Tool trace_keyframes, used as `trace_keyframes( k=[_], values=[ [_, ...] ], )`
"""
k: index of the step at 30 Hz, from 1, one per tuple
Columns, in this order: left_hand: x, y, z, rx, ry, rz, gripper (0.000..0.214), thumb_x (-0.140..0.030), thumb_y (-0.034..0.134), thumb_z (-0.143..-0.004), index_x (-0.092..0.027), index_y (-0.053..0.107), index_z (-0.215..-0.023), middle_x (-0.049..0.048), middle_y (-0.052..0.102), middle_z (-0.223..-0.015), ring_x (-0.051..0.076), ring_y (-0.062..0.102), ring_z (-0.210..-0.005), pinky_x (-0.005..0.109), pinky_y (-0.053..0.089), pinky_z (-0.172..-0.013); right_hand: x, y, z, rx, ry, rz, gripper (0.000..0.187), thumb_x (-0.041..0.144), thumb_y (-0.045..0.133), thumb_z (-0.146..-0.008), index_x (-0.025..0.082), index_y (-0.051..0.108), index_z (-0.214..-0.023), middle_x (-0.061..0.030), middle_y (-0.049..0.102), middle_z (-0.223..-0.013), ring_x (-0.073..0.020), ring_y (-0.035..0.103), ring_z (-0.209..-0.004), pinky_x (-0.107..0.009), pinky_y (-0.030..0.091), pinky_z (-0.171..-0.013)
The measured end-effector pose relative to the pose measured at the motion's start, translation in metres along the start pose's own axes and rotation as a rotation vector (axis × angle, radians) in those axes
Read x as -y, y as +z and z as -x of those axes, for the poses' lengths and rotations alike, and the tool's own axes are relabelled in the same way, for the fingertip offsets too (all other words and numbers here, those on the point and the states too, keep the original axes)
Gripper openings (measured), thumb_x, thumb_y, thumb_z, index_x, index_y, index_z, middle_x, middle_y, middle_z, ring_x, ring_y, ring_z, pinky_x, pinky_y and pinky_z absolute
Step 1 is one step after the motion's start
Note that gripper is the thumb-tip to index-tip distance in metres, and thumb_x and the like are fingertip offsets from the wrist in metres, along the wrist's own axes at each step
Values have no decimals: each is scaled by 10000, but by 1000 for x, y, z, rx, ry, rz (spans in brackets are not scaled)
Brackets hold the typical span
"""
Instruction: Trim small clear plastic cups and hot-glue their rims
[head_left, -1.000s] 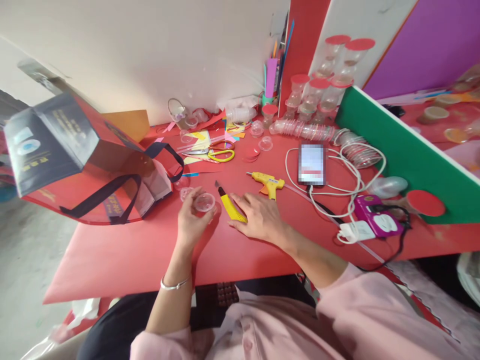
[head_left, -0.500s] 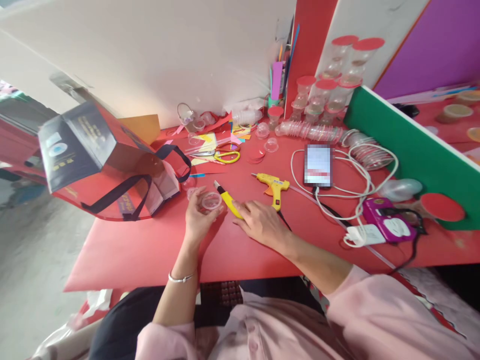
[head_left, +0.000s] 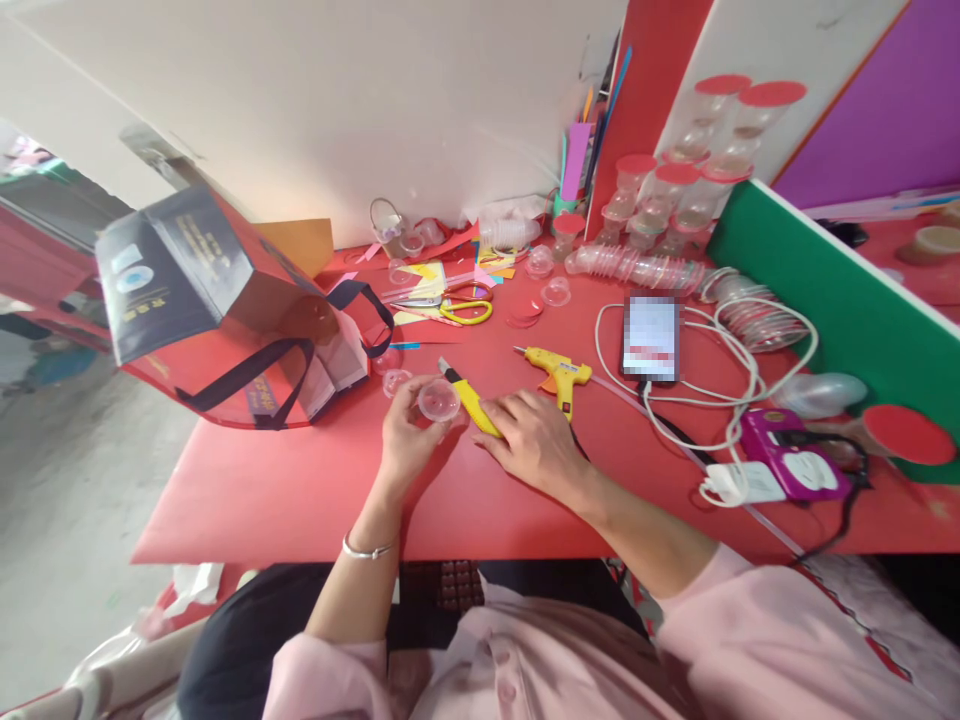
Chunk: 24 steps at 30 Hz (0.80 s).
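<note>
A small clear plastic cup [head_left: 439, 400] is held between the thumb and fingers of my left hand [head_left: 409, 437], a little above the red tabletop. My right hand [head_left: 534, 440] has its fingers closed over the rear of a yellow utility knife [head_left: 474, 405]. The knife's blade end points away from me, towards the upper left, just right of the cup. Another clear cup [head_left: 396, 382] rests on the table behind my left hand. Beyond my right hand lies a yellow hot glue gun [head_left: 556, 372].
A large red and black bag [head_left: 217, 310] stands at the left. Scissors [head_left: 457, 305] and paper scraps lie at the back. On the right are a phone [head_left: 651, 338], white cables, a purple power strip [head_left: 799, 460], stacked cups [head_left: 637, 268] and a green partition [head_left: 847, 310].
The view has shifted slightly, so everything sits further right. The cup in my left hand has turned a little, showing more of its bottom. My right hand stays on the utility knife.
</note>
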<state>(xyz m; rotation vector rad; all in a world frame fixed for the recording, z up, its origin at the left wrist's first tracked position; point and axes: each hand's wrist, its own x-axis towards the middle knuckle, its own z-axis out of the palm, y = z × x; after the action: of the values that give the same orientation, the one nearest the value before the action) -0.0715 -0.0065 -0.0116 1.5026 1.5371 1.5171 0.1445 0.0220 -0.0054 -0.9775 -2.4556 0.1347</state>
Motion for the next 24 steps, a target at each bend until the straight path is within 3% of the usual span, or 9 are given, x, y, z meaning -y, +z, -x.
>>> trace_keyframes(
  k=[5,10,16,24],
  values=[
    [1,0,4,23,-77,-3,549,-238,842,-763,-243,662,-1281,83,730,-1199,230,730,-1049,351,612,-867,0,-3,-1,-96,-10,-77,344,419,599,-1023,163,693,-1233,-104,759,-1050,-256,620,-951,-405,449,-853],
    [-3,1,5,47,-44,4,614,-182,838,-746,-241,630,-1320,88,734,-1207,225,739,-1038,355,617,-876,0,-4,-1,-149,-7,-122,274,376,595,-1031,168,727,-1152,-79,771,-960,-228,638,-893,-383,461,-838],
    [-6,3,5,16,-57,33,464,-200,864,-743,-223,658,-1158,77,742,-1130,188,735,-925,300,598,-762,-1,-3,-1,-181,-8,-119,238,341,592,-1032,174,746,-1103,-72,769,-911,-215,640,-855,-369,461,-825],
    [-4,2,4,38,7,41,440,-168,827,-767,-234,669,-1172,77,717,-1169,206,707,-1021,346,579,-866,0,-3,-2,-183,-25,-126,236,325,585,-1034,172,763,-1063,-60,772,-889,-203,639,-820,-362,457,-799]
  ],
)
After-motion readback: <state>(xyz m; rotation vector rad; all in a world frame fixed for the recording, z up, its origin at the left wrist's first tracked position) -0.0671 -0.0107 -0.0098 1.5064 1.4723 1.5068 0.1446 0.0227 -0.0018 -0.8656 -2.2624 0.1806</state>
